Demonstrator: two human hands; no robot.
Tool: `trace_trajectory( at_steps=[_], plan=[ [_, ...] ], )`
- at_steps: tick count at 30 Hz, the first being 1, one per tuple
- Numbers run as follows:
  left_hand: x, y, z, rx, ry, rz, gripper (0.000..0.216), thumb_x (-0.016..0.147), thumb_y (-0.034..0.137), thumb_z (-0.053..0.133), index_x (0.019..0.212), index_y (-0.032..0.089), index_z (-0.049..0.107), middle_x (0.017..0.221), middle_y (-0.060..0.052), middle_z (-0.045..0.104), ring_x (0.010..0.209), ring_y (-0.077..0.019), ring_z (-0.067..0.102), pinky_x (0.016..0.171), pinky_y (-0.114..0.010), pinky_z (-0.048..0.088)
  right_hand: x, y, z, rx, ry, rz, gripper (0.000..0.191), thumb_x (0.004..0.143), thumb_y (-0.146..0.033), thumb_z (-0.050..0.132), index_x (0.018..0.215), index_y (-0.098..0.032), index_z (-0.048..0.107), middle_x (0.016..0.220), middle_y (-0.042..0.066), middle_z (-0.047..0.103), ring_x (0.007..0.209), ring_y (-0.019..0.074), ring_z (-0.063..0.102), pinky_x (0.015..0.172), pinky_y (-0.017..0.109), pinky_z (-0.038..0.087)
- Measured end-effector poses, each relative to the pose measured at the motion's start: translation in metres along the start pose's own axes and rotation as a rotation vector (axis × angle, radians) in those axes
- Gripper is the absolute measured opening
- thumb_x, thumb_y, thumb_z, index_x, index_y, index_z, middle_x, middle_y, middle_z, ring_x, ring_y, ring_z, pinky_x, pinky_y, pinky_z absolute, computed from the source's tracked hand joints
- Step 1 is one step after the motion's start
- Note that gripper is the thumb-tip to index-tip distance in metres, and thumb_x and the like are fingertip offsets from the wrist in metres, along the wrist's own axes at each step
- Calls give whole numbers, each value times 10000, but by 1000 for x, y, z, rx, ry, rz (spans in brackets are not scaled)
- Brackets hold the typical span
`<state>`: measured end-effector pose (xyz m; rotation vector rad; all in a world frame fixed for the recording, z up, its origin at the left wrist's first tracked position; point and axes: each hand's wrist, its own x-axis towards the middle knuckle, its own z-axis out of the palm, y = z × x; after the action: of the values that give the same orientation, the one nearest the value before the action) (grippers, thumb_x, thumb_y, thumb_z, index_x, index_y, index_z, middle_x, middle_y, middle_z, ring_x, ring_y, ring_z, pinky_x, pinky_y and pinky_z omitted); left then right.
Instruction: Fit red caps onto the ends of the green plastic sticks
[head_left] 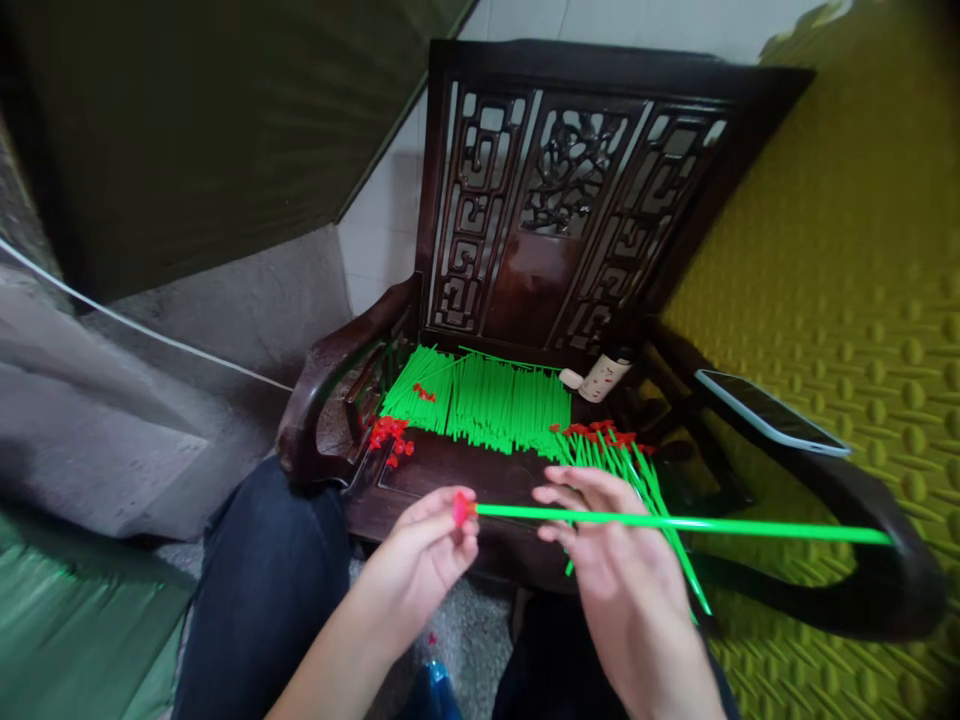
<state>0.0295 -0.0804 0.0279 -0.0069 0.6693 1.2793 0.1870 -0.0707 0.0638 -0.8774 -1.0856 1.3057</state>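
Note:
My left hand (431, 550) pinches a small red cap (460, 508) at the left end of a long green stick (735, 525). The stick lies level and reaches right past the chair's arm. My right hand (611, 560) has its fingers curled around the same stick, a little right of the cap. Both hands hover above the front edge of a dark carved wooden chair (480, 480). On the seat lie a pile of bare green sticks (487, 400), a heap of loose red caps (390, 435), and a bundle of capped sticks (622, 455) beside my right hand.
A small white bottle (604, 378) lies at the back of the seat. A phone (769, 412) rests on the chair's right arm. A yellow-green studded mat (855, 270) stands on the right. My knees in dark trousers (262, 580) are below, on a grey concrete floor.

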Motion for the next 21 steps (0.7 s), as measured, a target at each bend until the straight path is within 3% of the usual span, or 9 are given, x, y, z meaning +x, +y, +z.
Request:
trace_trajectory(
  at_steps=[4, 8, 11, 13, 21],
  plan=[
    [3, 22, -8, -204, 82, 56, 226, 808, -14, 466, 738, 79, 660, 674, -57, 577, 584, -75, 575, 531, -148, 510, 5, -11, -22, 227, 132, -16, 270, 851, -455, 510, 942, -257, 669, 1018, 67, 574, 932, 201, 573, 652, 260, 546],
    [4, 42, -16, -214, 90, 131, 259, 832, 9, 420, 751, 97, 649, 686, -50, 551, 581, -80, 561, 520, -161, 513, 6, -14, -40, 227, 208, 8, 230, 839, -394, 543, 822, -231, 704, 903, 58, 615, 767, 161, 600, 626, 245, 547],
    [3, 49, -19, -205, 72, 155, 265, 838, 17, 412, 773, 103, 655, 695, -46, 551, 584, -79, 558, 525, -165, 515, 3, -8, -49, 37, 237, 26, 122, 747, -312, 693, 824, -223, 724, 844, 41, 660, 666, 131, 607, 580, 202, 531],
    [4, 51, -21, -204, 53, 150, 264, 841, 23, 412, 798, 97, 661, 706, -52, 561, 590, -81, 561, 529, -170, 518, 0, -2, -56, -130, 223, 45, 167, 702, -281, 747, 858, -223, 730, 804, 32, 677, 658, 131, 623, 599, 192, 533],
    [10, 47, -23, -84, 37, 104, 222, 826, 7, 458, 817, 81, 667, 709, -53, 592, 596, -93, 573, 527, -184, 520, -17, 11, -89, -681, 39, 11, 185, 653, -296, 773, 827, -236, 746, 788, 44, 736, 709, 209, 681, 679, 272, 557]
  ],
)
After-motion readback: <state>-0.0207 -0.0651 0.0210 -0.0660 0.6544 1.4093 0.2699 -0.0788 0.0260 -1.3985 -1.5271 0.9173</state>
